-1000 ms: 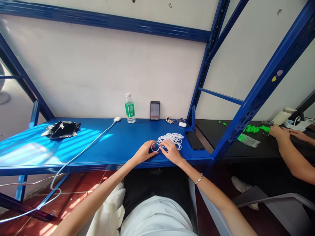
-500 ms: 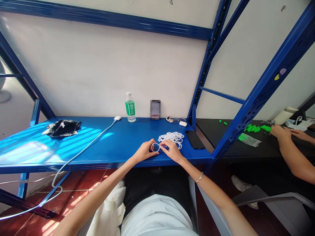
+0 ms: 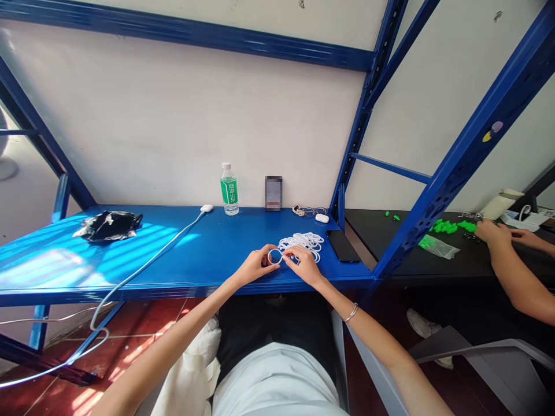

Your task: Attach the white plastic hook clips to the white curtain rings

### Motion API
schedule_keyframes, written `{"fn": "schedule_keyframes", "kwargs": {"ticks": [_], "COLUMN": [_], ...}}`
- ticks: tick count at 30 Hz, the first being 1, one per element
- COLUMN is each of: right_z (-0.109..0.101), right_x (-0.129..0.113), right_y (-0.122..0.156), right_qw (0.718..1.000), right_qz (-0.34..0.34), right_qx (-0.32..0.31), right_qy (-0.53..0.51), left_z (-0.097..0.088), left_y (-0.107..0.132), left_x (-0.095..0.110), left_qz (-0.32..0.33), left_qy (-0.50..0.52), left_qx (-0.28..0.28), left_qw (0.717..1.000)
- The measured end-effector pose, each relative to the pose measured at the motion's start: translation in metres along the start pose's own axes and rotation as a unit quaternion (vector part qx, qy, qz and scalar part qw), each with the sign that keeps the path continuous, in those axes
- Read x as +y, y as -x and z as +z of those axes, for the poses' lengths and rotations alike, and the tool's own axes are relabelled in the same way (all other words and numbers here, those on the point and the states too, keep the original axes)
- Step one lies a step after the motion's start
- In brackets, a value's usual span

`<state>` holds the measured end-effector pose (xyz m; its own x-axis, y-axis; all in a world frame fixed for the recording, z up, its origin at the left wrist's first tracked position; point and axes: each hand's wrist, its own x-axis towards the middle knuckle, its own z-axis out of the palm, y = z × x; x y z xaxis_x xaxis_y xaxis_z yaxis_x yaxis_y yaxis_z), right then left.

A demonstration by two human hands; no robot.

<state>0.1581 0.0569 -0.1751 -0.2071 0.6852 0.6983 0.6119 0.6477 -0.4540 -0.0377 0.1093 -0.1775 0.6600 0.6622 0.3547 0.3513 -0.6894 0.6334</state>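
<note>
A thin white ring (image 3: pixel 274 249) is held upright just above the front part of the blue table. My left hand (image 3: pixel 256 266) grips its left side, thumb below and fingers behind. At the ring's right edge, my right hand (image 3: pixel 302 266) pinches with thumb and forefinger. A loose pile of white rings (image 3: pixel 309 241) lies right behind my right hand, which covers part of it. Whether the fingertips also hold some small piece is too fine to make out.
On the blue table (image 3: pixel 173 260) are a black plastic bag (image 3: pixel 109 226), a white cable (image 3: pixel 150 263), a bottle (image 3: pixel 229 193), an upright phone (image 3: pixel 273 194), glasses (image 3: pixel 310 211), a white case (image 3: pixel 321 218) and a black phone (image 3: pixel 342 246). A co-worker's hands (image 3: pixel 494 232) are near green pieces (image 3: pixel 446 226) at right.
The ring has shifted very slightly right and up and its outline is turned a little between my fingers. Both hands keep their grip; the rest looks the same.
</note>
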Motion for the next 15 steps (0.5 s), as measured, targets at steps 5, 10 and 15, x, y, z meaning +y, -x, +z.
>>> {"fn": "schedule_keyframes", "kwargs": {"ticks": [5,10,15], "right_z": [0.0010,0.0016,0.0011], "right_x": [0.0018,0.0017,0.0009], "right_y": [0.0008,0.0018,0.0022], "right_qw": [1.000,0.999,0.999], "right_qz": [-0.014,-0.025,-0.034], "right_qx": [0.003,-0.006,-0.011], "right_qy": [0.008,0.023,0.029], "left_z": [-0.0002,0.0007,0.0007], "left_y": [-0.0003,-0.0003,-0.0004], "left_x": [-0.0005,-0.0019,-0.0023], "left_qz": [0.002,0.007,0.012], "left_qy": [0.011,0.003,-0.009], "left_qx": [0.005,0.005,0.004], "left_qw": [1.000,1.000,1.000]}}
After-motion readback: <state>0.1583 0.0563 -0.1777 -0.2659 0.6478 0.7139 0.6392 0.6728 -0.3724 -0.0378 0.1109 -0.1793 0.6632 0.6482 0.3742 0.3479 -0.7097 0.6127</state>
